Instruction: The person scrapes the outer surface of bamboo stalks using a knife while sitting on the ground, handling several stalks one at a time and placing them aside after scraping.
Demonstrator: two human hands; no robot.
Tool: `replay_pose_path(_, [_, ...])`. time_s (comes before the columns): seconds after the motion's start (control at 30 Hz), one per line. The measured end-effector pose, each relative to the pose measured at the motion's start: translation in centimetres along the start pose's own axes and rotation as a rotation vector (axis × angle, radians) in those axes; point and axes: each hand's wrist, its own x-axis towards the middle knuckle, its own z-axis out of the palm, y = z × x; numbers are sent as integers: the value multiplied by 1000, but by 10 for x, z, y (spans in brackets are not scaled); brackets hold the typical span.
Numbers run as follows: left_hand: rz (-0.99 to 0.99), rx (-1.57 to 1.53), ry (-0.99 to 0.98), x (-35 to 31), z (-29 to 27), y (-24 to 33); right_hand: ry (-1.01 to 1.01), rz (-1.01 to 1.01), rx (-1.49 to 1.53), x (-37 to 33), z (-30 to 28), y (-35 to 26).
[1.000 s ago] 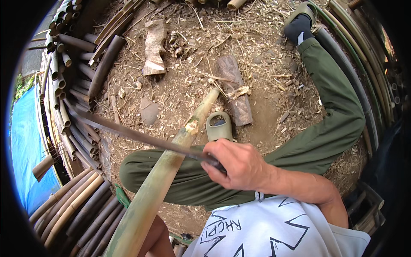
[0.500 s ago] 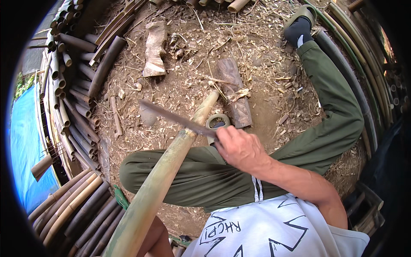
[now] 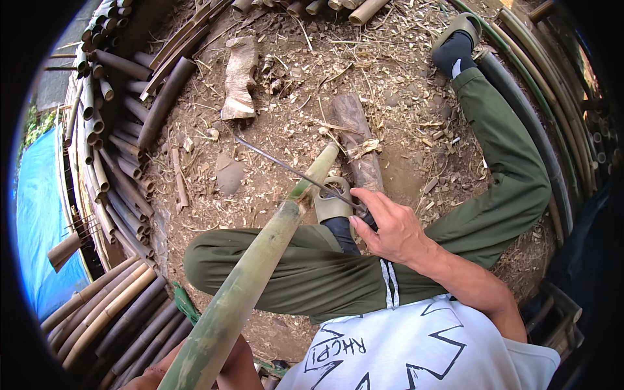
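Bamboo pole [image 3: 250, 279] looks mottled green, knobby joint. Right hand [image 3: 396, 235] holds a knife [image 3: 276, 159] over it; can't tell left hand's grip.

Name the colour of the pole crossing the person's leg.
The pole is mottled pale green; best view: head.

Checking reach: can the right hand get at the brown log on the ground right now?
Probably yes: the brown log lies just ahead of the right hand, its near end apparently unobstructed, but the hand grips a long-bladed tool, so touching looks easier than grasping.
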Motion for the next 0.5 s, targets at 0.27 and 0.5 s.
replay_pose_path(0.27, [-5, -140, 29, 0, -12, -2, -363, 1132, 1589, -22, -5, 52])
replay_pose_path(0.5, [92, -48, 73, -9, -22, 15, -701, 984, 1755, -3, 21, 5])
